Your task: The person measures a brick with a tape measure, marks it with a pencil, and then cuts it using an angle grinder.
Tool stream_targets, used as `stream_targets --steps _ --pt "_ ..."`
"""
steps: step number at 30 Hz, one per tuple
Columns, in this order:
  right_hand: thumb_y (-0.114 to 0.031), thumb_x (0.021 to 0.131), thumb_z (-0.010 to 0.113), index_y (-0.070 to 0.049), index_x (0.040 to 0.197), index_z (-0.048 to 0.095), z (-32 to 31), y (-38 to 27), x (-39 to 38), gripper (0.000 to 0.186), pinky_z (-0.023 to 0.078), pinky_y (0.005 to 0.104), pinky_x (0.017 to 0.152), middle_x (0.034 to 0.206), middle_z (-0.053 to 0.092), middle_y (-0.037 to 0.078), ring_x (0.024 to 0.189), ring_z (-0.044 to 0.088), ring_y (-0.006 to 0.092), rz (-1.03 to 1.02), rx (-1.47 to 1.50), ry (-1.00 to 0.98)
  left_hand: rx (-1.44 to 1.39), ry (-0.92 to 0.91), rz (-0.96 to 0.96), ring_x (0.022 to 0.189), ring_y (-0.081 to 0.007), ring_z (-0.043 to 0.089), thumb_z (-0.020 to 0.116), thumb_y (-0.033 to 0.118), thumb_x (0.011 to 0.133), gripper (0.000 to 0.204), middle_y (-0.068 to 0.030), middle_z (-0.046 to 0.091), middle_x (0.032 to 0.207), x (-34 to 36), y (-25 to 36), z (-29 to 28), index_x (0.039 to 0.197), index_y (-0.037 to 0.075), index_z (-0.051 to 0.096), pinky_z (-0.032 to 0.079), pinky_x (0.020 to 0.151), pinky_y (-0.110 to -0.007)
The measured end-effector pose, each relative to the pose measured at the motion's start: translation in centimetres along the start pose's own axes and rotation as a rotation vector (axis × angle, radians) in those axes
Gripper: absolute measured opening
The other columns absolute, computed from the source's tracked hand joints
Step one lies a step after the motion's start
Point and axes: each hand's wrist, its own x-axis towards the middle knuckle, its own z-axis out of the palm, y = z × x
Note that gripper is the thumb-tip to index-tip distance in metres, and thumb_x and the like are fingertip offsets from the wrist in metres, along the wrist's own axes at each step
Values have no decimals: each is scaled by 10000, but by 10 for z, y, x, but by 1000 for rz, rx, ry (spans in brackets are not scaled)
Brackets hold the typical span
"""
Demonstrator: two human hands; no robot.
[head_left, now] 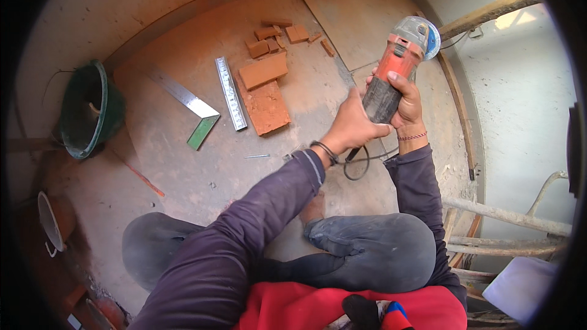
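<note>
I hold a red and black angle grinder up at the right, its blue cutting disc at the top. My left hand grips the lower end of its body, where a black cord hangs down. My right hand is wrapped round the body a little higher, thumb on the red casing. On the dusty floor beyond lie a square with a green handle, a silver metal bar, two larger orange bricks and several smaller brick pieces. A thin metal pin lies nearer me.
A dark green bucket stands at the left, with a white pan below it. A wooden batten runs along the right wall. Pale metal tubing and a white object are at the lower right.
</note>
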Motion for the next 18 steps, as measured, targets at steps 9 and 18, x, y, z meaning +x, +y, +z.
stream_targets --steps 9,18 --pt "-368 998 616 22 1235 570 20 35 8 458 525 320 863 1085 660 96 965 651 177 -199 -229 130 51 81 -56 866 -181 669 826 177 612 610 -88 681 952 -13 -38 0 1122 -2 545 534 803 -321" --pt "-489 1037 449 47 1304 515 14 34 4 603 575 394 872 1152 654 173 988 685 266 -156 -93 21 35 24 -28 899 -236 686 858 214 587 667 -164 675 979 -2 -32 -10 1104 -38 522 544 816 -326"
